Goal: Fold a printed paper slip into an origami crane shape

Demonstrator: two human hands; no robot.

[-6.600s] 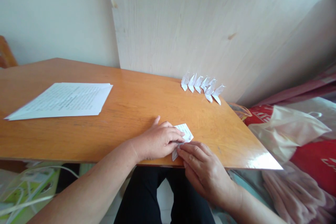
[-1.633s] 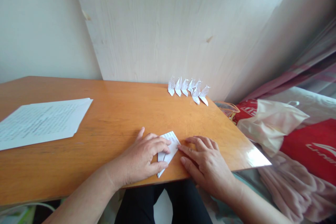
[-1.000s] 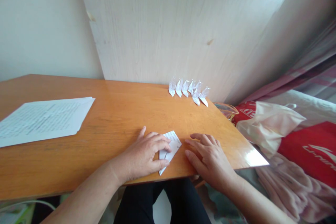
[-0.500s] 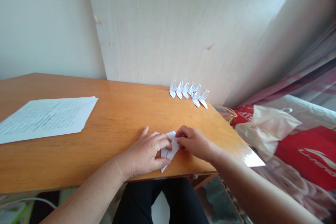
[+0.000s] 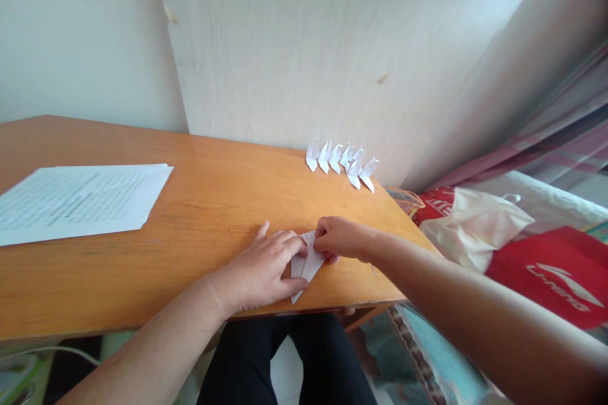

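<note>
A small piece of folded white paper (image 5: 308,261) lies near the table's front edge, its narrow point toward me. My left hand (image 5: 268,269) holds it down from the left, with the thumb near the lower point and the fingertips on its upper part. Closed in a pinch, my right hand (image 5: 338,239) grips the upper right edge of the paper. The knuckles hide its fingertips and that corner.
Several folded paper figures (image 5: 335,158) stand at the back right of the wooden table (image 5: 228,183). A stack of printed sheets (image 5: 90,199) lies at the left. Beyond the table's right edge are a white plastic bag (image 5: 479,221) and a red bag (image 5: 551,275).
My right hand has turned over the paper's upper right edge, its knuckles now covering more of it. My left hand keeps its place on the paper. The view has shifted slightly.
</note>
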